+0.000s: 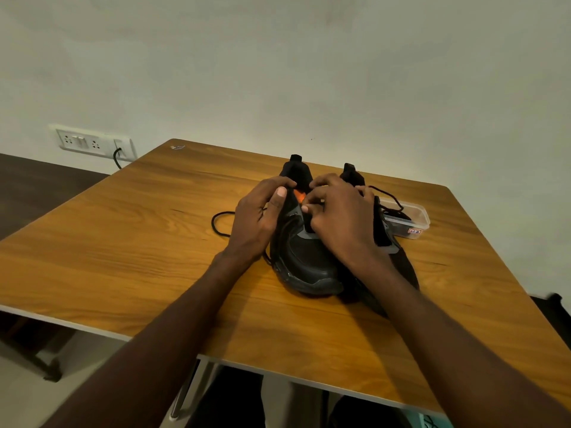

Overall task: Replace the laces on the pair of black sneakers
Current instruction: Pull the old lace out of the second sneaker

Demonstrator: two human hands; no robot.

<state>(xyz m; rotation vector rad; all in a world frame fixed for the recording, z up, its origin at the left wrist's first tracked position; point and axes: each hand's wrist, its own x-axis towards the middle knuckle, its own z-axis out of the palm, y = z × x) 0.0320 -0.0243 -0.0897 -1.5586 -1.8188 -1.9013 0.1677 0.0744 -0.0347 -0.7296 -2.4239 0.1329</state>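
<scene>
Left hand [258, 216] grips black mesh sneaker [304, 257] at frame centre; right hand [341, 219] pinches at its eyelets, heel pointing away.

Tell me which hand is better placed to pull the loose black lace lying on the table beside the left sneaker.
Left. The left hand grips that sneaker on the lace's side; the right hand is busy at the tongue, fingers curled.

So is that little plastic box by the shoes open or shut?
Open: the plastic box shows no lid, and a black lace runs over its rim.
</scene>
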